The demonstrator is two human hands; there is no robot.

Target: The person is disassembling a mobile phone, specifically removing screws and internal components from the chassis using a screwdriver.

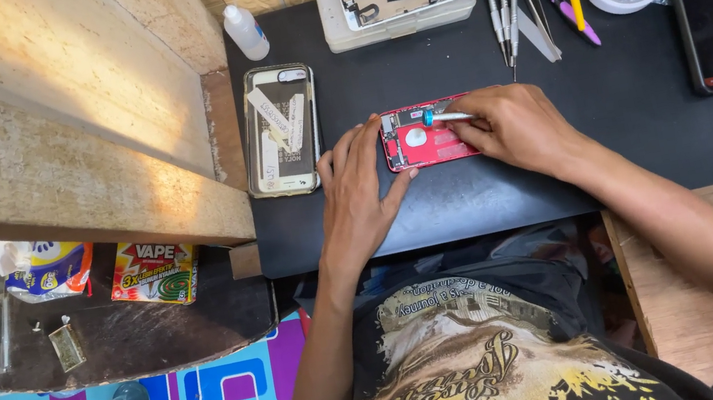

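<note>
Red phone body [426,141] lies opened, insides up, mid-counter [510,183] on the black mat; its detached screen [280,129] rests to the left, so reassembly appears not yet done. Left hand [357,192] lies spread flat, fingertips steadying the phone's left edge. Right hand [514,125] pinches a small screwdriver [447,117], tip near the phone's far edge.

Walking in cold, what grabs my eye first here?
The opened red phone body at the middle of the black work mat: the left hand steadies it while the right hand works a blue-tipped screwdriver into it. Spare screwdrivers lie behind.
</note>
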